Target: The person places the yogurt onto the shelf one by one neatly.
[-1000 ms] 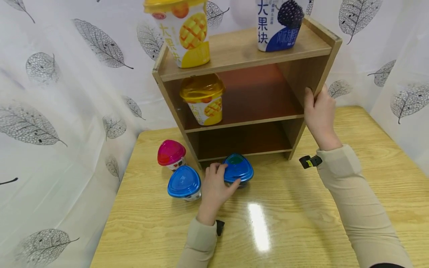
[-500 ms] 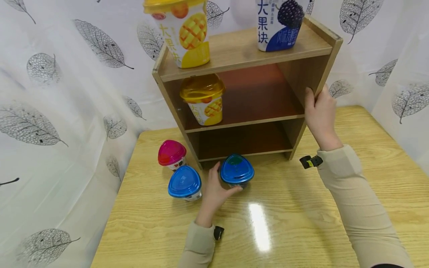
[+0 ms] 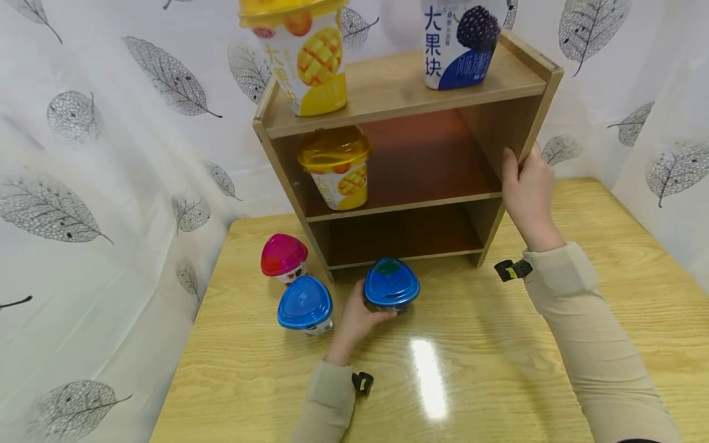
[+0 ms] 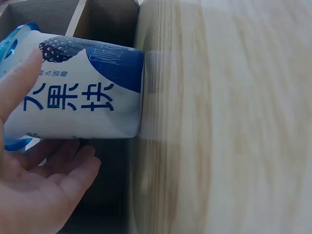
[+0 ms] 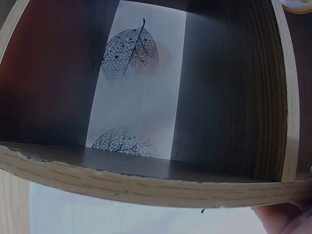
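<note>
My left hand (image 3: 356,317) is curled about a blue-lidded yogurt cup (image 3: 391,284), which stands upright on the table in front of the shelf unit. In the left wrist view, the thumb of the left hand (image 4: 44,190) lies over the white wall of the yogurt cup (image 4: 97,97), printed with a blackberry; its other fingers are along the far side, partly hidden. My right hand (image 3: 530,200) grips the right side panel of the wooden shelf unit (image 3: 421,209). Only part of the right hand (image 5: 282,217) shows at the corner of the right wrist view.
Left of the shelf stand a pink-lidded cup (image 3: 284,255) and another blue-lidded cup (image 3: 306,303). A yellow-lidded mango cup (image 3: 339,169) sits on the middle shelf. Up top are a larger mango cup (image 3: 307,58) and a blackberry cup (image 3: 462,46). Leaf-patterned sheeting (image 3: 133,141) surrounds the wooden table (image 3: 487,369).
My left hand's fingers have come off the top of the blue lid, spread beside the cup, then dropped lower around its wall. The right hand keeps its place on the shelf unit.
</note>
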A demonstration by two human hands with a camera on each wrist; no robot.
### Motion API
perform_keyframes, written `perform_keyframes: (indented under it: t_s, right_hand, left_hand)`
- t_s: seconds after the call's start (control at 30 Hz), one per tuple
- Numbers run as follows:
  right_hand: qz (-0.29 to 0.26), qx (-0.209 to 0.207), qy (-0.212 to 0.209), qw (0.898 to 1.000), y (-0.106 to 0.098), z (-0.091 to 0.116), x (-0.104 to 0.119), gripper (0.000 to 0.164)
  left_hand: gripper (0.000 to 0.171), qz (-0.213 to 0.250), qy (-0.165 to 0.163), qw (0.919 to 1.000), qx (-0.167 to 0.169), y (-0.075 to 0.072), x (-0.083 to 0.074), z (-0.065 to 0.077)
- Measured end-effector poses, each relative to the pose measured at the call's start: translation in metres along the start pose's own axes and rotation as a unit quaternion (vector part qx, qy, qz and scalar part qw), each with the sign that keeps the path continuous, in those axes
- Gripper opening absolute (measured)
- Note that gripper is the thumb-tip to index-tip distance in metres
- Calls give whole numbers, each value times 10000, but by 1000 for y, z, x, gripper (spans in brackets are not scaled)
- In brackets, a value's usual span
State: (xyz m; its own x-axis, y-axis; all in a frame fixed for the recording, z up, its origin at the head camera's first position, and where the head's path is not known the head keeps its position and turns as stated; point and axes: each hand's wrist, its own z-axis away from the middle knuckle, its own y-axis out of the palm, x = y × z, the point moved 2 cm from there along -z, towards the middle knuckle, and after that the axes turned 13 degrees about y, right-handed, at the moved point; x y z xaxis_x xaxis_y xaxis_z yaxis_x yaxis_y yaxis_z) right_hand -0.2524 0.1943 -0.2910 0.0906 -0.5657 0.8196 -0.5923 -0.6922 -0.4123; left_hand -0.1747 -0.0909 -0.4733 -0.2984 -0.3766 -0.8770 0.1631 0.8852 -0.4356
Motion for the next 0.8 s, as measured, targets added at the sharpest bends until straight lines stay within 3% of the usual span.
perform_keyframes:
  t_s: [0.37,0.8]
  right_hand:
    - [-4,-88,-98,9999,0,1,1,38]
    - [-42,-95,-90,9999,-1,1,0,39]
  left_hand:
    - [77,214,622,9978,-76,5,5,-8]
    - [76,196,538,9983,-128,6,3,-9]
